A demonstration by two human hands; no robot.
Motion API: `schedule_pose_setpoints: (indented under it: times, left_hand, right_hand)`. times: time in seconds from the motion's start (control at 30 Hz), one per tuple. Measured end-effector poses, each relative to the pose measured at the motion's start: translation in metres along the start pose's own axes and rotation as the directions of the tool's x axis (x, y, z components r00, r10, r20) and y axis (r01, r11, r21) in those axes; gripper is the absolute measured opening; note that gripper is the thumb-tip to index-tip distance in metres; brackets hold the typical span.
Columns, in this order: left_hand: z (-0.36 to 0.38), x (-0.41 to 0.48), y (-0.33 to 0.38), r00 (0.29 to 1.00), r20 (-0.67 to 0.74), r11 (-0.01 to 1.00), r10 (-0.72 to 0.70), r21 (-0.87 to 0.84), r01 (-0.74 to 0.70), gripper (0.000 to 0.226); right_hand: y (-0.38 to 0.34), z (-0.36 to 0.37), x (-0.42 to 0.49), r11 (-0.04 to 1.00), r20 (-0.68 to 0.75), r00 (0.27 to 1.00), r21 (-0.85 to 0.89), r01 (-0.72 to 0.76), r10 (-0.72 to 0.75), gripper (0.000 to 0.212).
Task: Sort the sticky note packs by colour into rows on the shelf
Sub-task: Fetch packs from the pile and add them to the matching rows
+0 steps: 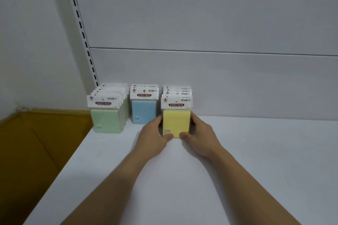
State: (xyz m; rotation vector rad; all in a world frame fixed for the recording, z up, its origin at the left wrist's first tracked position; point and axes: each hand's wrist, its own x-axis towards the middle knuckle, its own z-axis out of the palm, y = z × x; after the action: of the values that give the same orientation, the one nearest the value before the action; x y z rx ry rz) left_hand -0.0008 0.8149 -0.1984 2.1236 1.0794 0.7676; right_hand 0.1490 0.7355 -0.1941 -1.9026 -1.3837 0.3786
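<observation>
**Now both hands hold the front yellow pack [176, 122]**

Up close at the back of a white shelf [237, 170], the person holds this pack from both sides. It stands upright on the shelf at the head of the yellow row [177, 91], the right-most of three rows. Its white header card reads "STICKY NOTE".

The left hand [155, 133] grips the pack's left edge, its thumb pressed on the lower front corner. Its fingers reach along the side and are mostly hidden behind the pack. The right hand [199, 132] mirrors it on the right edge, with the thumb on the lower front and the fingers wrapped round the side. Both hands are narrowed onto the pack, and the two thumbs lie close together at its bottom edge. Both bare forearms stretch across the shelf from the near edge.

Just to the left stands the blue row [144, 111], set apart from the yellow one by a small gap. It sits further back, and its front pack is near the left hand's knuckles without clearly touching them. Further left is the green row [108, 120], the longest of the three, with many header cards fanned one behind another. All the packs face forward and stand upright.

Behind the rows rises a pale back panel [201, 23] with one horizontal seam. A slotted rail [80, 23] runs up at a slant beside the green row. Left of the shelf lies a brown board [27, 151].
</observation>
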Motion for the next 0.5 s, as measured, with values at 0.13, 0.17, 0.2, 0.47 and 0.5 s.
schedule_pose_setpoints:
  times: [0.13, 0.17, 0.2, 0.47, 0.5]
  left_hand:
    - [0.0, 0.0, 0.0, 1.0, -0.003, 1.0, -0.015, 0.002, 0.015, 0.06]
    - [0.0, 0.001, 0.001, 1.0, -0.005, 1.0, -0.017, 0.021, 0.017, 0.059]
    - [0.001, 0.002, 0.002, 1.0, -0.001, 0.998, -0.013, 0.058, 0.013, 0.058]
    - [0.008, 0.02, 0.01, 0.996, -0.001, 0.962, -0.087, 0.258, 0.084, 0.043]
    - [0.01, 0.019, 0.009, 0.996, -0.027, 0.965, -0.088, 0.245, 0.092, 0.041]
  right_hand:
    - [0.002, 0.0, 0.001, 1.0, -0.013, 0.999, 0.009, -0.029, 0.029, 0.062]
    - [0.001, 0.0, 0.002, 0.999, -0.011, 0.999, 0.001, -0.034, 0.034, 0.061]
    - [0.001, 0.0, 0.003, 0.999, -0.005, 0.999, -0.018, -0.039, 0.039, 0.06]
    - [0.001, -0.006, 0.022, 0.984, 0.025, 0.994, -0.148, -0.097, 0.102, 0.05]
    - [0.002, -0.005, 0.022, 0.986, 0.002, 0.995, -0.132, -0.103, 0.104, 0.048]
